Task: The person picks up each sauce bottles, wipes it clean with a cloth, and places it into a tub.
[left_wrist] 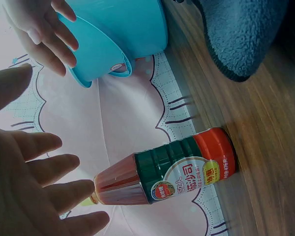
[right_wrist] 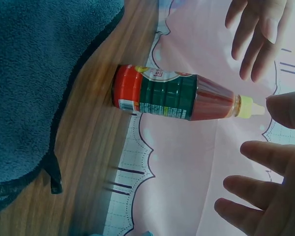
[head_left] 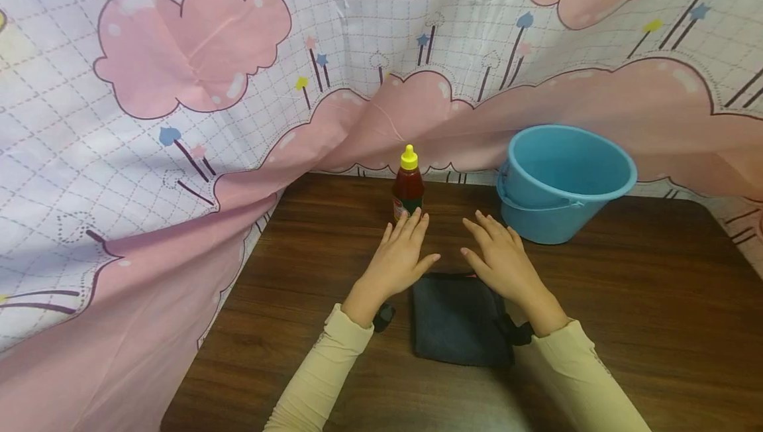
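Both hands are held out over the table, palms down with fingers spread, and neither holds anything. In the head view the left hand [head_left: 398, 260] overlaps the base of a sauce bottle [head_left: 408, 183], which stands upright with a yellow nozzle cap, red sauce and a green label. To its right, the right hand [head_left: 501, 256] is nearest to a blue bucket [head_left: 539, 220]. Between and below the hands lies a dark blue-grey fleecy cloth [head_left: 459, 323] with a black edge. The left wrist view shows the bottle's label [left_wrist: 184, 172] beyond the left fingers.
A brown wooden table [head_left: 286, 299] carries these things. The bucket stands at the back right, its handle [head_left: 536, 205] hanging down at the front. Behind the table hangs a pink and white curtain [head_left: 197, 54] with cloud prints, reaching down along the left side.
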`<move>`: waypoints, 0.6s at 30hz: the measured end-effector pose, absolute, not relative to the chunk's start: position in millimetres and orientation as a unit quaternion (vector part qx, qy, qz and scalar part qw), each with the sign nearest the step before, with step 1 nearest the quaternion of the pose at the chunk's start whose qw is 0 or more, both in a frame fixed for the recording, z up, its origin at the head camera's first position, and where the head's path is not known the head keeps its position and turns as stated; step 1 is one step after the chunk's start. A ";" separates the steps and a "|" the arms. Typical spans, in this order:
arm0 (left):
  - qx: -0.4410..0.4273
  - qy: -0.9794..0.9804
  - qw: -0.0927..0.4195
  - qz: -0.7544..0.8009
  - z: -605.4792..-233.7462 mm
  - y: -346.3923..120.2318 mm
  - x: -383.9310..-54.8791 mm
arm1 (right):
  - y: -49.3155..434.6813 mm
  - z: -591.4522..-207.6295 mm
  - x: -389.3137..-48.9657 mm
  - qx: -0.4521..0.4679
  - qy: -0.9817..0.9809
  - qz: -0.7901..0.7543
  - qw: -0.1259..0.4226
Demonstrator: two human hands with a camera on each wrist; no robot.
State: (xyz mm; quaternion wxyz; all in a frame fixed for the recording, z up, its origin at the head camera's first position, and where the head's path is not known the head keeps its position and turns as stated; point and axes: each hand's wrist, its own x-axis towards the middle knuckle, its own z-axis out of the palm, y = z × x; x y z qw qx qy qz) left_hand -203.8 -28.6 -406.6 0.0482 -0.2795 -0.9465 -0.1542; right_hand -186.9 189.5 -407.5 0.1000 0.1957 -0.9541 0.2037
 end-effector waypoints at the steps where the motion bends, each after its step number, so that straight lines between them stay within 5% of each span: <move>1: -0.279 -0.947 0.048 -0.154 -406.5 -28.8 -203.9 | 189.4 -407.5 -187.1 0.196 -0.954 0.204 0.099; 12: -0.272 -0.944 0.056 -0.177 -405.1 -37.0 -208.5 | 190.4 -409.1 -187.6 0.195 -0.952 0.216 0.091; 18: -0.249 -0.924 0.061 -0.282 -406.1 -56.7 -238.4 | 201.2 -420.0 -176.2 0.198 -0.948 0.233 0.089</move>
